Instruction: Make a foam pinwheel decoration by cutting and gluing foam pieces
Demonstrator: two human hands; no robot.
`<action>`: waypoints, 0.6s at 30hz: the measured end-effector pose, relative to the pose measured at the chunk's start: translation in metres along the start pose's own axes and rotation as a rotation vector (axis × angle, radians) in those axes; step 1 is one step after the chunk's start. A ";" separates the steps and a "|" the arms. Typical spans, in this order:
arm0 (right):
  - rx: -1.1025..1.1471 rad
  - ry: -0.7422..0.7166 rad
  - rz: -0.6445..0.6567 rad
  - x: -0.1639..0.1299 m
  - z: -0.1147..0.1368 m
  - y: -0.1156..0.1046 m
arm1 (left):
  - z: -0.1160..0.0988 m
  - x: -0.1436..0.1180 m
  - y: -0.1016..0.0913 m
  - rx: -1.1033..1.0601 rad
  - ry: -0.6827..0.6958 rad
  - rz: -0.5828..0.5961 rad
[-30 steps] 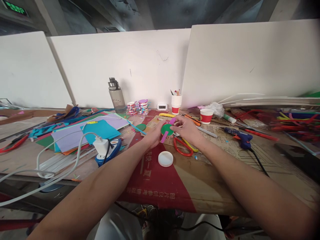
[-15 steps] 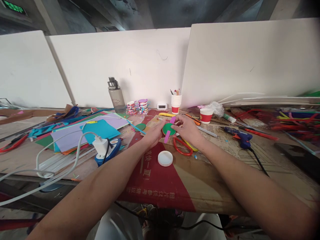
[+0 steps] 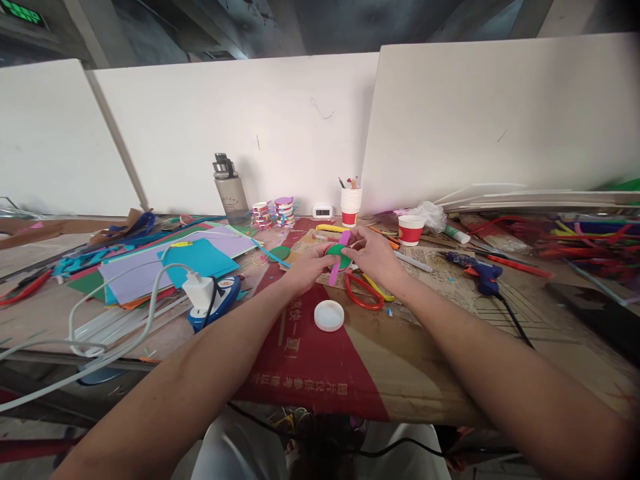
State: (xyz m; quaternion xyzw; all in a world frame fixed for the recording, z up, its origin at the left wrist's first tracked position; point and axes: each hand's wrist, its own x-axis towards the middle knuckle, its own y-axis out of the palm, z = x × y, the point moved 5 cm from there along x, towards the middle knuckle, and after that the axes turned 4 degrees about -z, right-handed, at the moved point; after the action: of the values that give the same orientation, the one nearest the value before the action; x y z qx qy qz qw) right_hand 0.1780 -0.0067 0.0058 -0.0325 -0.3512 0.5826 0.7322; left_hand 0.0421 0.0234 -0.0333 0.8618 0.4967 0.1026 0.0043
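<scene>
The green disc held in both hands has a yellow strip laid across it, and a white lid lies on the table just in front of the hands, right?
Not quite: the strip across the green disc is pink, not yellow, as the head view shows. The rest holds: the left hand and right hand both hold the disc, and the white lid lies on the table just in front of them.

arms: both stretched forward, bare
left hand (image 3: 305, 268): fingers curled, pinching from the left
right hand (image 3: 373, 257): fingertips pinched, meeting the left one
</scene>
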 end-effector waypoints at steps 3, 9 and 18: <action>0.013 0.000 0.031 0.000 0.001 0.000 | 0.000 0.000 0.002 -0.007 -0.006 0.009; 0.026 -0.010 0.030 0.001 -0.001 0.001 | -0.001 -0.001 0.002 0.010 0.001 0.011; 0.039 0.041 -0.059 -0.002 0.000 -0.004 | -0.004 0.001 -0.008 -0.061 -0.005 -0.175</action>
State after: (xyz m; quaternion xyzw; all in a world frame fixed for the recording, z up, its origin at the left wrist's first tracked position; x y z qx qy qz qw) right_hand 0.1808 -0.0097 0.0064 -0.0196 -0.3256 0.5666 0.7566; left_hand 0.0350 0.0277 -0.0300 0.8149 0.5666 0.1149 0.0407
